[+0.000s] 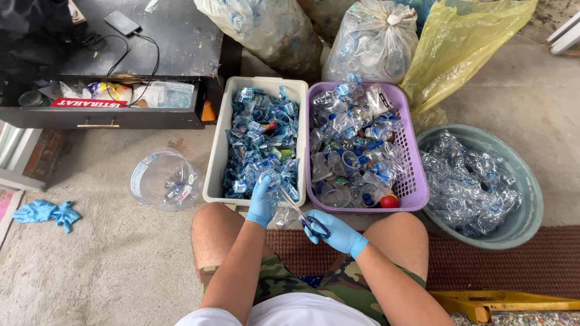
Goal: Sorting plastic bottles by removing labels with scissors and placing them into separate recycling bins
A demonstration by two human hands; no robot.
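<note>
Grip, right: blue-gloved right hand (pixel 338 232) closed through the handles of dark-handled metal scissors (pixel 302 212), blades pointing up-left toward the other hand.
Grip, left: blue-gloved left hand (pixel 261 202) closed on a crumpled clear plastic bottle (pixel 273 184), held over the near edge of the white bin.
Position: both hands above the knees, just in front of the two middle containers; the scissor tips meet the bottle.
White bin: rectangular white plastic tub (pixel 217 151), filled with blue-and-white label scraps.
Purple basket: slotted purple plastic basket (pixel 414 181), touching the tub's right side, holding clear bottles and caps.
Basin: round grey-green plastic basin (pixel 525 205), right, with crushed clear bottles.
Floor, left: large clear plastic jug (pixel 164 180); discarded blue glove (pixel 47 212).
Behind: tied clear sacks of bottles (pixel 374 39); yellow plastic bag (pixel 459 48).
</note>
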